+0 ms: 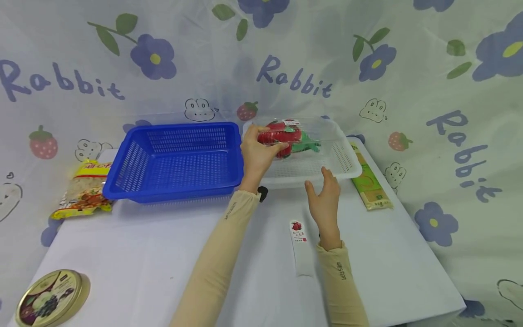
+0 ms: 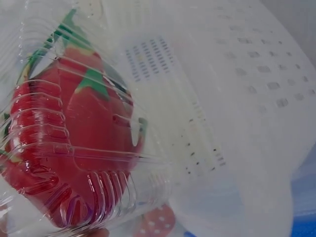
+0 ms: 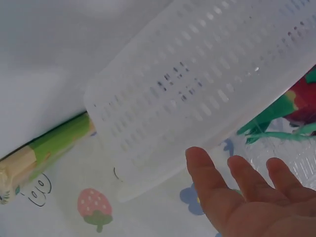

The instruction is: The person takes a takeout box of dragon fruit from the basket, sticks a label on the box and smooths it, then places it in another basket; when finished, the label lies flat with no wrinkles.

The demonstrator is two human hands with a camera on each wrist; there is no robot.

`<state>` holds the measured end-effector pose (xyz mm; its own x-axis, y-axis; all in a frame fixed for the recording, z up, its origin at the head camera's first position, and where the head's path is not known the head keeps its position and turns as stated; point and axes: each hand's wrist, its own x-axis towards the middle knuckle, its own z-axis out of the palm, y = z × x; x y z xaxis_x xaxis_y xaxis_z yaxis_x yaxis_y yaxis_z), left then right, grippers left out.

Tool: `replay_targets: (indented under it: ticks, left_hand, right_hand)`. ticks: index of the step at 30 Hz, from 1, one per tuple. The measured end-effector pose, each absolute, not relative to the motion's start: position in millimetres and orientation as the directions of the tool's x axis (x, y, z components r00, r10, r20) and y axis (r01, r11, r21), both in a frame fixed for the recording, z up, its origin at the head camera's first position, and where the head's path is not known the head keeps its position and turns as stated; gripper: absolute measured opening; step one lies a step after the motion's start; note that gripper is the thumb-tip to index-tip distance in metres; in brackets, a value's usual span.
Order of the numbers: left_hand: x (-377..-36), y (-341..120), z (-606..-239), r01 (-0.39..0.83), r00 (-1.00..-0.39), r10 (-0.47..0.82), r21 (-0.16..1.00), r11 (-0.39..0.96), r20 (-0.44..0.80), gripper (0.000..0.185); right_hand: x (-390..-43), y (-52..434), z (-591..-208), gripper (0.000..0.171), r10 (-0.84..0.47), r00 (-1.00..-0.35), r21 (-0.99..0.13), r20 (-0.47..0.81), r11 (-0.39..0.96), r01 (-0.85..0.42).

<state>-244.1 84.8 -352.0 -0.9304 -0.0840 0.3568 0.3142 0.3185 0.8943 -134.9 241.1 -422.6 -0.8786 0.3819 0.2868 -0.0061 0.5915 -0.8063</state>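
My left hand point(image 1: 258, 154) grips the left end of a clear plastic box point(image 1: 318, 125), thumb in front. Inside are red dragon fruits point(image 1: 279, 135) with green tips; ridged plastic covers the fruit point(image 2: 94, 118) in the left wrist view. The box is at the white basket point(image 1: 354, 171), over its left and middle part. My right hand point(image 1: 325, 200) is in front of the basket's near rim, thumb and fingers spread, holding nothing. In the right wrist view its fingers point(image 3: 200, 165) overlap the strip below the basket wall point(image 3: 163, 94).
A blue basket point(image 1: 180, 195) stands left of the white one. A yellow food bag point(image 1: 83, 188) lies farther left, a green noodle packet point(image 1: 371, 184) at right. A paper label strip point(image 1: 301, 250) lies in front; an oval tin point(image 1: 51, 297) is at near left.
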Motion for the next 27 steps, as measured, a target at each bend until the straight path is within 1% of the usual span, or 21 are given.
replay_targets:
  ticks: [4,8,15,20,27]
  left_hand:
    - [-253,92,-350,0.247,-0.951,-0.095,0.91,0.333,0.293,0.054]
    - [-260,98,-348,0.206,-0.965,-0.084,0.913,0.353,0.25,0.053]
    - [-268,106,-344,0.153,-0.981,-0.046,0.902,0.403,0.188,0.052]
    - [-274,110,-345,0.115,-0.988,-0.045,0.89,0.441,0.149,0.055]
    - [-286,116,-351,0.101,-0.991,-0.032,0.89,0.445,0.129,0.055]
  right_hand:
    - [-135,240,-431,0.065,0.384,-0.895,-0.792,0.226,0.607,0.06]
    - [-133,239,-436,0.067,0.382,-0.907,-0.781,0.179,0.616,0.105]
    - [-130,237,-442,0.067,0.382,-0.909,-0.746,0.169,0.652,0.135]
    - [-130,237,-445,0.069,0.371,-0.914,-0.73,0.166,0.669,0.139]
    - [-129,237,-449,0.07,0.373,-0.908,-0.726,0.189,0.676,0.127]
